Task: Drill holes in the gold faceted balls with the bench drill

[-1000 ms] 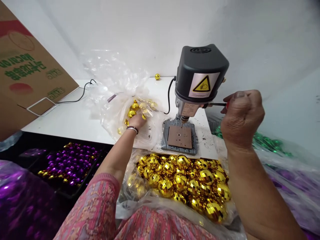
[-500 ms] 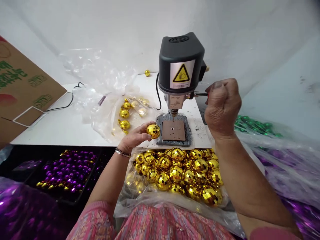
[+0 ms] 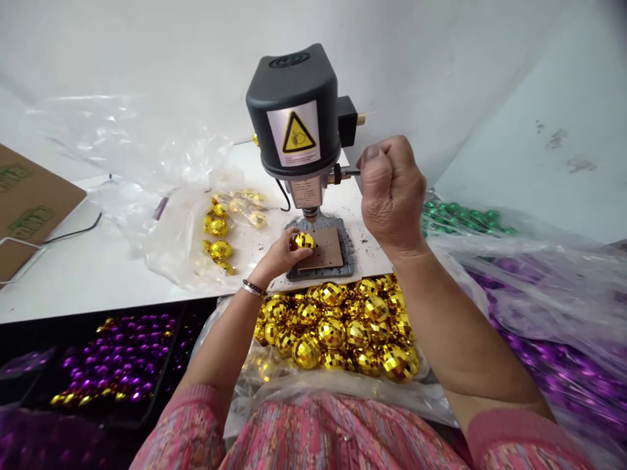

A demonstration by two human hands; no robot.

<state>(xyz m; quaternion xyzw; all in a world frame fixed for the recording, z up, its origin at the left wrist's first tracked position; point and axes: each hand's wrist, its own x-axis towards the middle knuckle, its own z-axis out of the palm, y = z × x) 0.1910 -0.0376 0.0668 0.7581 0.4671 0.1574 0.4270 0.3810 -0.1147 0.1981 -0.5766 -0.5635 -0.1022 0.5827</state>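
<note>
Left hand pinches a ball (round, heading unclear) by the drill; right fist clasps its lever.

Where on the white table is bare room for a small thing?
The widest bare patch of the table lies between the cardboard box and the plastic bag. A narrow strip right of the drill has dark specks. Crowded: the bag, with gold balls, and the drill's base, where the left hand holds another ball.
</note>
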